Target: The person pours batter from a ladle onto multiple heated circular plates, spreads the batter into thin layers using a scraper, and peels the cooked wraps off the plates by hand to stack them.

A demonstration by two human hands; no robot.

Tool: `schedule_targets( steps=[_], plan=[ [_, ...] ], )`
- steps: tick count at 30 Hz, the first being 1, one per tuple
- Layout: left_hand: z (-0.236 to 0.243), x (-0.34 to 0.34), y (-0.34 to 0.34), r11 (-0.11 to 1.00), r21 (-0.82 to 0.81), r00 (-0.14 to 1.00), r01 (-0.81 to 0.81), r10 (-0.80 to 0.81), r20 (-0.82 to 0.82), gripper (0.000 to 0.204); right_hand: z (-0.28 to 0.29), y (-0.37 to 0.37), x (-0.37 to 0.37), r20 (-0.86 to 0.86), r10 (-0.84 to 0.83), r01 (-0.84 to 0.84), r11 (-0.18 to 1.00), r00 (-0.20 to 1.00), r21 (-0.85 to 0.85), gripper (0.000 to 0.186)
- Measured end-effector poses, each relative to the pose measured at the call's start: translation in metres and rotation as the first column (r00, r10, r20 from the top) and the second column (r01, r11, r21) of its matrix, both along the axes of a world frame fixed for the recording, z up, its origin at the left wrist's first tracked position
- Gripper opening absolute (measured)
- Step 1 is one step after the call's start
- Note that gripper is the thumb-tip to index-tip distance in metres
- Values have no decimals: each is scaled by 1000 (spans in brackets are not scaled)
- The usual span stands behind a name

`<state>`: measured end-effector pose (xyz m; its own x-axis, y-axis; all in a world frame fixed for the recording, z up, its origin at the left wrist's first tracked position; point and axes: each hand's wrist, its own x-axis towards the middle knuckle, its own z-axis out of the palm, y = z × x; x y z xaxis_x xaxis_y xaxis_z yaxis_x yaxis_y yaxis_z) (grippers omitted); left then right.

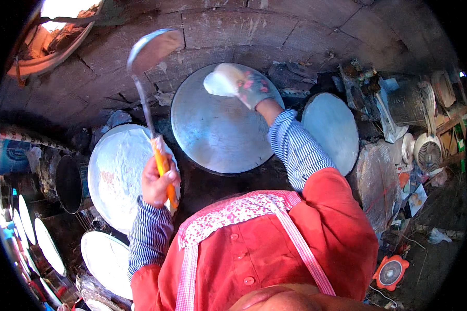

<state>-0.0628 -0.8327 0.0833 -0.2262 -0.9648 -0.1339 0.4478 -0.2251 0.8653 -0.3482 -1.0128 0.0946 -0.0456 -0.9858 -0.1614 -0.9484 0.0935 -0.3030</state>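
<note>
My left hand (159, 181) is closed round the orange handle (167, 181) of a long metal tool, whose wide curved blade (155, 49) is raised at the upper left. My right hand (251, 89), in a grey floral glove, grips a soft white lump (219, 81), blurred, over the upper part of the large round metal griddle (213, 135); whether the lump touches it I cannot tell. Left of the griddle is a round plate (114, 176) covered with a white, uneven layer. A second pale round plate (329, 129) lies at its right.
Several white discs (49, 246) and a dark round pan (67, 184) are at the left, with a larger white disc (104, 262) below. At the right are a white fan (428, 153), an orange fan (390, 272) and cluttered items. A curved block wall (311, 31) rises behind.
</note>
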Motion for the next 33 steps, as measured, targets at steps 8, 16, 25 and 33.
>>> schedule_targets(
  steps=[8, 16, 25, 33],
  plan=[
    [20, 28, 58, 958, 135, 963, -252, 262, -63, 37, -44, -16, 41, -106, 45, -50, 998, 993, -49, 35],
    [13, 52, 95, 880, 45, 881, -473, 471, 48, 38, 1, -23, 36, -37, 172, -175, 974, 984, -144, 30],
    [2, 59, 111, 839, 49, 841, -541, 541, 26, 36, -21, 47, 67, -141, 507, -521, 849, 851, -92, 27],
    [5, 49, 118, 826, 59, 828, -561, 561, 17, 37, -35, -46, 60, -192, 312, -335, 937, 931, -101, 26]
  ],
)
